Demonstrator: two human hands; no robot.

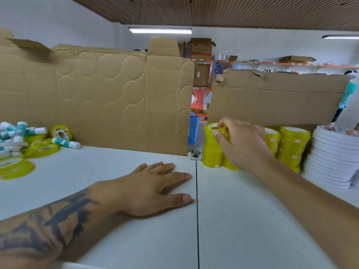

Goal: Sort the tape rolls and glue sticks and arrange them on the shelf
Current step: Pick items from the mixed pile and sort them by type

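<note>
Fingers of the right hand [240,140] curled around the top yellow tape roll [215,129] of a stack [212,150] near the far edge of the white shelf [242,220], while the left hand [153,187] lay flat, fingers straight and slightly spread. Cardboard sheets [101,98] stood along the far edge. More yellow stacks [291,146] and a pile of white rolls [330,160] sat toward the right edge. Loose tape rolls [44,148] and glue sticks [66,143] lay heaped at the left edge.
</note>
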